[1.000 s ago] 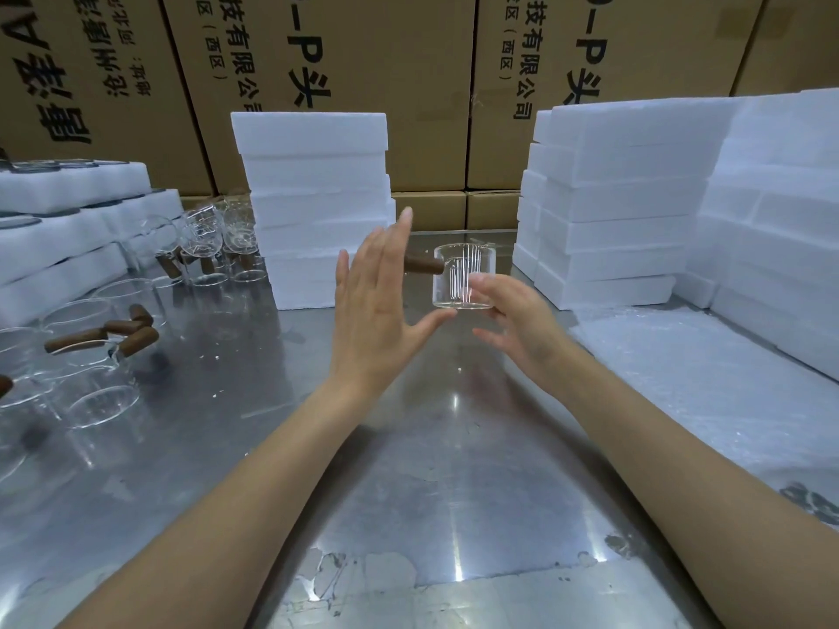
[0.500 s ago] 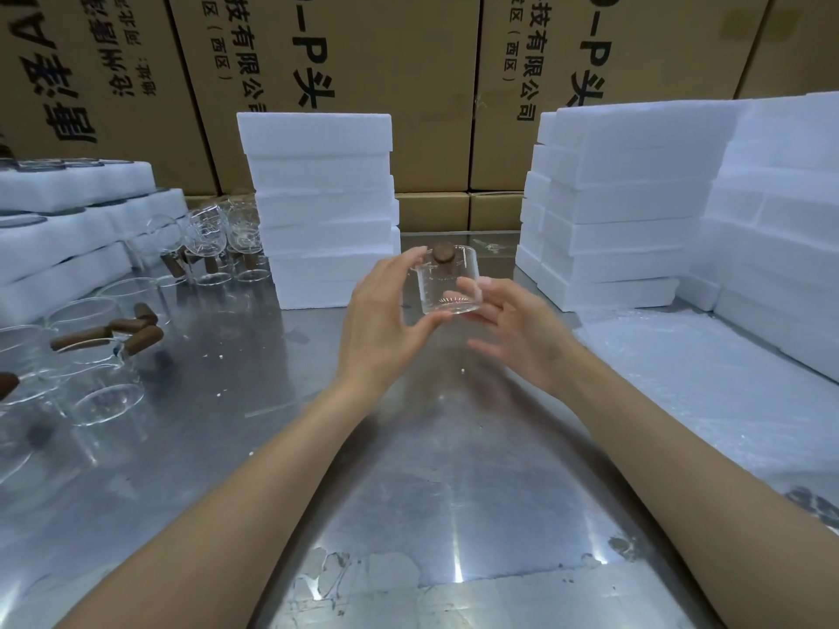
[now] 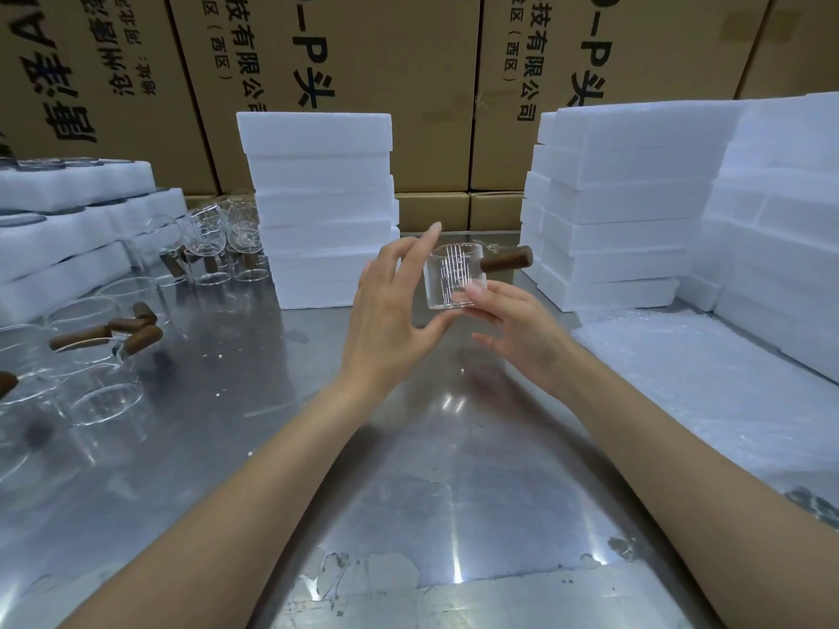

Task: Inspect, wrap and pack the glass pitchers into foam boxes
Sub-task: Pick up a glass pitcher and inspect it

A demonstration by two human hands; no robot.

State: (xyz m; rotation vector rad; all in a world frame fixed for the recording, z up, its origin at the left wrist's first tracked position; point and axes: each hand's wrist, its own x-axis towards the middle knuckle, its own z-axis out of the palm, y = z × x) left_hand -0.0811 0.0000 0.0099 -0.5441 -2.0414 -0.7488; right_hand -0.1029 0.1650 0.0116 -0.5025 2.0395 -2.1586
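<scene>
Steel table (image 3: 408,492), both hands' fingertip grip pinching clear ribbed pitcher (image 3: 454,276), brown handle (image 3: 506,258) rightward.

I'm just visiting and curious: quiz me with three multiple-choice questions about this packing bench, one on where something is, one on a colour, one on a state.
1. Where does the held glass pitcher sit?
A. In the air between both hands
B. On the steel table
C. Inside a foam box

2. What colour is its handle?
A. White
B. Brown
C. Green

3. How is the pitcher oriented?
A. Upside down
C. Lying on its side
B. Upright, handle pointing right

Answers: 1 A, the left hand and right hand hold it above the table. 2 B, the stub is dark brown. 3 B, its rim faces up.
</scene>
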